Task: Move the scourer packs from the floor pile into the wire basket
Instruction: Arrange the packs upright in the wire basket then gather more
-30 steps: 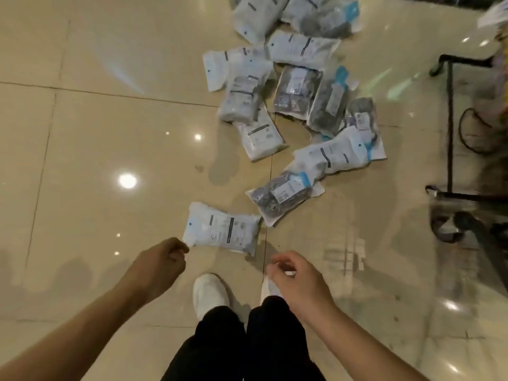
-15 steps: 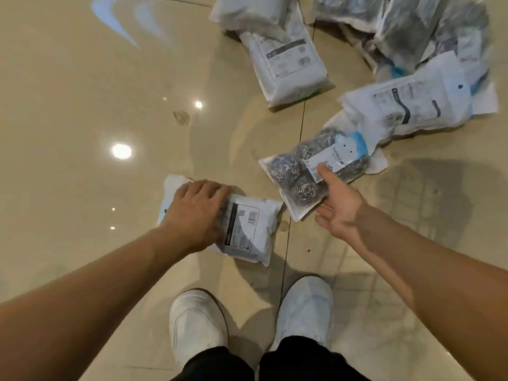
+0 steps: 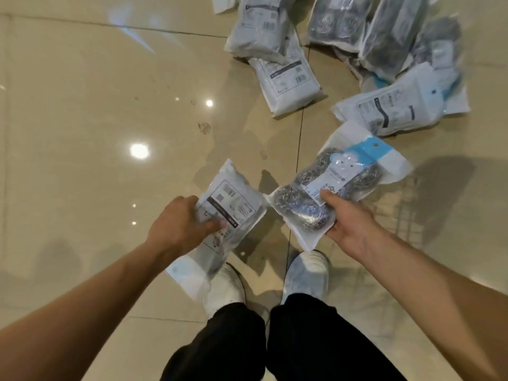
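Half a second after merely touching them on the floor, the left hand [image 3: 180, 226] and right hand [image 3: 347, 219] each grip a scourer pack [image 3: 232, 204] [image 3: 334, 185] lifted clear, ready for the basket, which is out of view, while the pile [image 3: 365, 48] waits.

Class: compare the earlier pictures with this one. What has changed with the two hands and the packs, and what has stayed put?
Both packs have left the floor: the left hand grips the white-backed pack, the right hand the clear-fronted pack. A second ago both hands were empty. The floor pile lies unchanged.
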